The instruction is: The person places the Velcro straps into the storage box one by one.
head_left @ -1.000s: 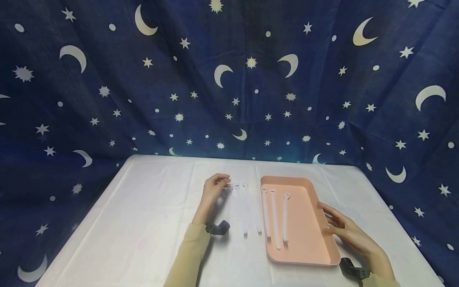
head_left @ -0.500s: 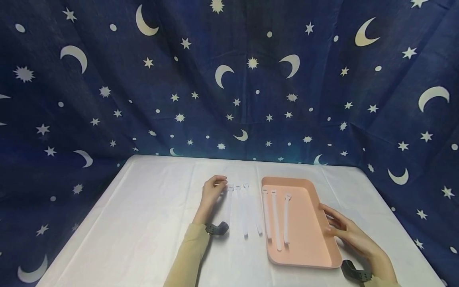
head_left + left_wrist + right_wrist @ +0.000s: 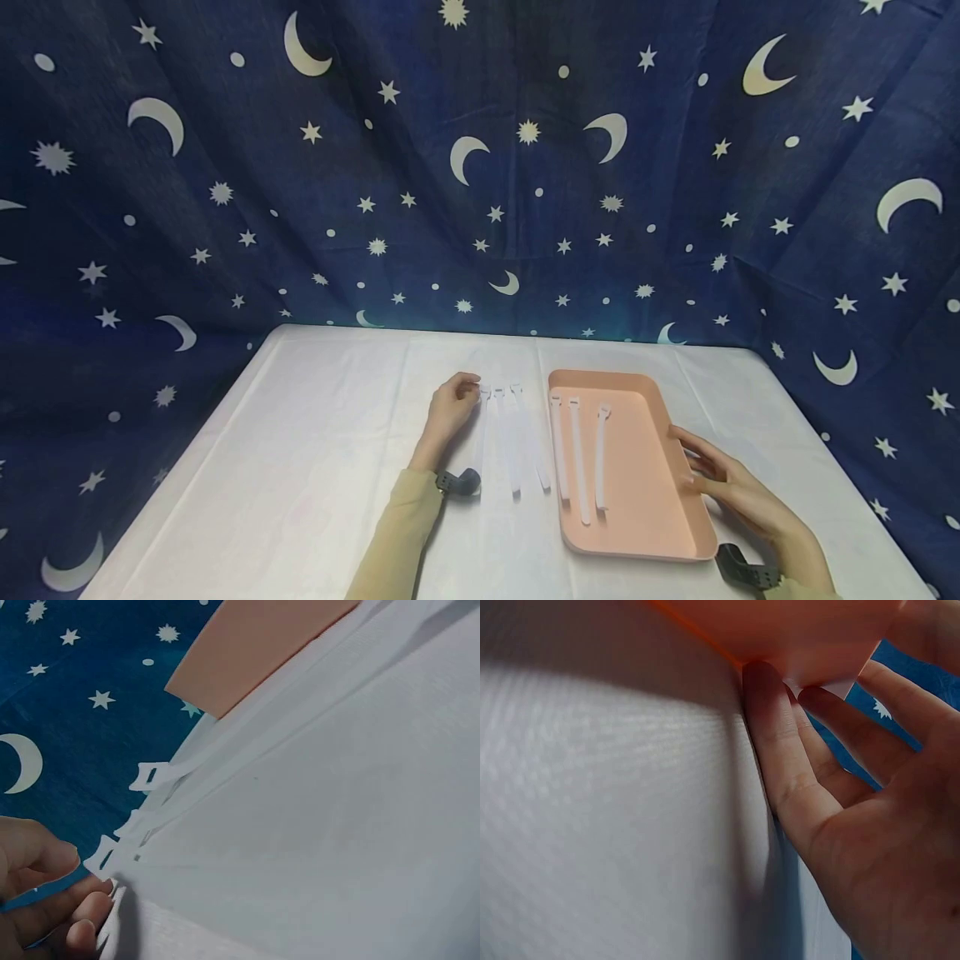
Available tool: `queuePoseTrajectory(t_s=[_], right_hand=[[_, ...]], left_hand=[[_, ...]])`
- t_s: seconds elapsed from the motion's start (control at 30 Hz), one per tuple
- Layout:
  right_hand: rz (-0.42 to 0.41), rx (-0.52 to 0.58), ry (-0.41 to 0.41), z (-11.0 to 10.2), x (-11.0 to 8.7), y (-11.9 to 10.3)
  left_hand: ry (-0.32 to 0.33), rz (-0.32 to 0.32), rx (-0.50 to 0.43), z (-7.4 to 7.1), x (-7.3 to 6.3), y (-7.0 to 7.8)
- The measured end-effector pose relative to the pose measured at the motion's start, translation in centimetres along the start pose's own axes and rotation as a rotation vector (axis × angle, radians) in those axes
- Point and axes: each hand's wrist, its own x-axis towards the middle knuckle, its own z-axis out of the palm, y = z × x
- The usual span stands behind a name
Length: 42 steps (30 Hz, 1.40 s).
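Three white straps with slotted heads lie side by side on the white table; the leftmost strap (image 3: 482, 429) is closest to my left hand (image 3: 452, 407). In the left wrist view, thumb and fingertips sit right beside one slotted head (image 3: 102, 856), with a gap between thumb and forefinger. Three more white straps (image 3: 580, 467) rest lengthwise in the left half of a shallow peach tray (image 3: 652, 521). At the tray's right side is my right hand (image 3: 742, 496); its extended fingers (image 3: 784, 750) touch the outer wall, and the thumb overlaps the rim.
The white table (image 3: 300, 450) ends at a dark blue curtain (image 3: 420, 158) printed with moons and stars. A black band (image 3: 459, 482) circles the left wrist, and another band (image 3: 746, 571) the right.
A strap head was tilted at the left fingertips; the strap then lay straight beside the others, and the left hand has shifted slightly toward it. The right hand stays at the tray.
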Motion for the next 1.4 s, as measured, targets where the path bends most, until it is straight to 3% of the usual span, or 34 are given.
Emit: queuePoseTrajectory(t_s=[0.17, 0.43, 0.73, 1.4], right_hand=[[-0.005, -0.003, -0.001, 0.1, 0.0, -0.1], [0.006, 0.002, 0.012, 0.2, 0.1, 0.0], [0.025, -0.001, 0.033, 0.3, 0.0, 0.0], [0.038, -0.002, 0.030, 0.3, 0.1, 0.0]], left_hand=[[-0.008, 0.026, 0.049, 0.4, -0.1, -0.1], [0.031, 0.024, 0.048, 0.7, -0.2, 0.0], [0.095, 0.016, -0.029, 0.5, -0.1, 0.2], [0.132, -0.024, -0.119, -0.2, -0.3, 1.0]])
